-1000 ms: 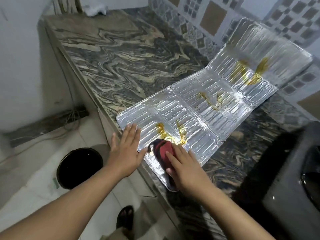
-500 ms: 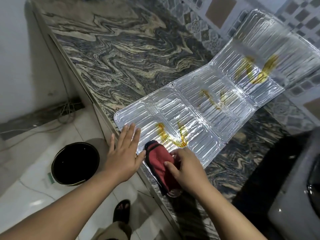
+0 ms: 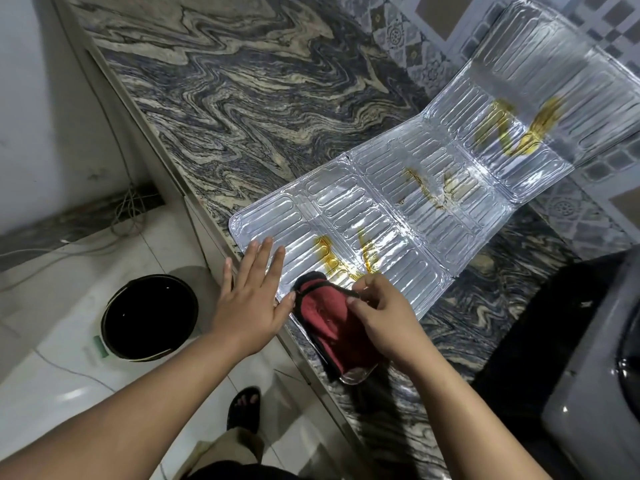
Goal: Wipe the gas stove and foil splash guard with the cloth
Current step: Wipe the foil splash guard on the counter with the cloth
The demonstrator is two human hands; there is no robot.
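Foil splash guard (image 3: 408,206), folded out in three ribbed panels, lies flat across the swirled grey-and-cream marble counter (image 3: 242,109), its far panel leaning up against the patterned wall tiles (image 3: 398,32). From my remote seat I count yellow-brown greasy smears (image 3: 332,252) on each panel. Below the counter edge sit pale floor tiles (image 3: 45,306), a black bucket (image 3: 149,317) and a loose tangle of cable (image 3: 128,209) at the wall; a sandalled foot (image 3: 246,403) shows near the bottom. At the right edge I see part of the gas stove (image 3: 595,368) (dark and mostly out of frame). My left hand (image 3: 251,299) lies flat, fingers spread, pressing the near corner of the foil. My right hand (image 3: 384,315) has its fingers curled, pinching the red cloth (image 3: 329,327), which rests on the nearest panel just below the closest smear.
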